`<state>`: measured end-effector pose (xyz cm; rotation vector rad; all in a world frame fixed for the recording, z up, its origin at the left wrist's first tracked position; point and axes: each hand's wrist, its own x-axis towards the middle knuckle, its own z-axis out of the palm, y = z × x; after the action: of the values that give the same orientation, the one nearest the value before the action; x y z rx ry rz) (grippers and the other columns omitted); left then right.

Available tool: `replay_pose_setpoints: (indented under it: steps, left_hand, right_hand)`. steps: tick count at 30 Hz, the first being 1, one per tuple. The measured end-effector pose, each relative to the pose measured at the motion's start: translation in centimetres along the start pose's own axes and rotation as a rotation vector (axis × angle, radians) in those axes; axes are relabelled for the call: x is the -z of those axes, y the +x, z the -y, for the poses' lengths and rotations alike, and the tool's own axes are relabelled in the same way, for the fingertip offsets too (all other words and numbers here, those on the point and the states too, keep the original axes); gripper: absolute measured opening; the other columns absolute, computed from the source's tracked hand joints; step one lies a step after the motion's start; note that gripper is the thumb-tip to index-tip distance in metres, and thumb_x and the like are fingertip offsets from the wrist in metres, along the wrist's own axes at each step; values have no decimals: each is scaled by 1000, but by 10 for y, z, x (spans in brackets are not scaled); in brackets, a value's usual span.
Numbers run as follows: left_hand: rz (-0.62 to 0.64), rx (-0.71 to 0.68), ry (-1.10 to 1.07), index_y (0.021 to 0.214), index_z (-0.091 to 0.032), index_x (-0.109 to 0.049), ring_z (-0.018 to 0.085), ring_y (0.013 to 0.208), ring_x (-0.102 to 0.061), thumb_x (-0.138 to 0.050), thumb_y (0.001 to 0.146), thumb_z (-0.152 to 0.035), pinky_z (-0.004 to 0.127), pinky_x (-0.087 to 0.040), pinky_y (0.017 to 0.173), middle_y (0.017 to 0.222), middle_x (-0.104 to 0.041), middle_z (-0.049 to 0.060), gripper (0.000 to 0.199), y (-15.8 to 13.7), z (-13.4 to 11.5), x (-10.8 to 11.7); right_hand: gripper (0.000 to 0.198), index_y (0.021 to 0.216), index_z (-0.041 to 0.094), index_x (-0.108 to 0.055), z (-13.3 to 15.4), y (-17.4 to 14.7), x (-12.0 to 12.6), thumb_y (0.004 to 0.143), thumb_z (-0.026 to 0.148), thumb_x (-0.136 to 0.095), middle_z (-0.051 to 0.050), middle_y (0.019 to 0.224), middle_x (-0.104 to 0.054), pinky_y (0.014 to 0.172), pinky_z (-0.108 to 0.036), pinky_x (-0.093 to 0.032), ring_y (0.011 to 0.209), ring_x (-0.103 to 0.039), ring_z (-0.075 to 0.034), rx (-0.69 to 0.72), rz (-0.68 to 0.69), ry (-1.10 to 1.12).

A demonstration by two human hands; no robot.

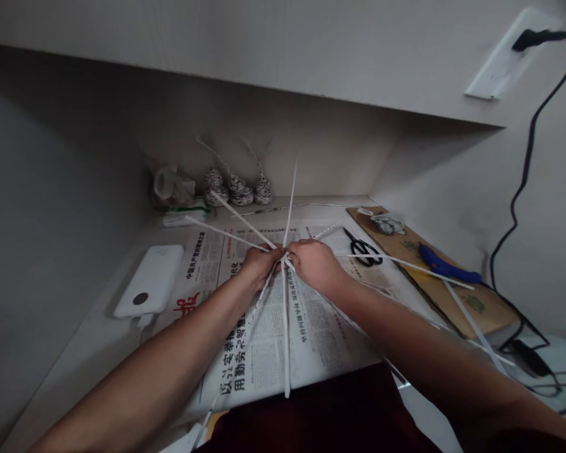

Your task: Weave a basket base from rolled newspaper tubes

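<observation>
Several thin white rolled-paper sticks (287,340) cross at one centre and fan out in all directions over a newspaper (245,302). My left hand (264,263) pinches the crossing from the left, fingers closed on the sticks. From the right, my right hand (311,261) grips the same crossing, its fingers curled and pressed together. Both hands nearly touch there, and the exact weave under the fingertips is hidden. One long stick runs rightward past my right hand, above black-handled scissors (365,253) lying on the paper.
A white power bank (149,283) with a cable lies on the left. Small woven gourd shapes (240,190) and a plastic bag (172,185) stand at the back. On cardboard (471,308) at right rests a blue-handled tool (448,264). A black cord (531,145) hangs from the wall outlet (504,60).
</observation>
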<state>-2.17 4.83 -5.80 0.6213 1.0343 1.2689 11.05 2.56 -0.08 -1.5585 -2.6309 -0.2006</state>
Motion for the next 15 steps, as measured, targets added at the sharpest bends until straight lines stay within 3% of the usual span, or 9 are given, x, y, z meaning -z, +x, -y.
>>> replay_pose_setpoints:
  steps: [7, 15]
  left_hand:
    - [-87, -55, -31, 71, -11, -67, 13, 47, -61, -77, 58, -9, 25, -53, 50, 58, -65, 0, 17, 2, 3, -1]
    - [-149, -19, -56, 70, -10, -65, 13, 50, -62, -77, 58, -7, 25, -54, 51, 62, -66, 2, 17, -4, -4, -5]
  right_hand:
    - [28, 103, 13, -66, 7, -10, -7, 91, 9, -41, -11, 98, -70, 87, -32, -39, 95, -58, -24, 41, -82, -11]
    - [30, 106, 15, -66, 13, -20, -13, 92, 8, -40, -10, 102, -66, 89, -31, -39, 98, -52, -23, 36, -143, 66]
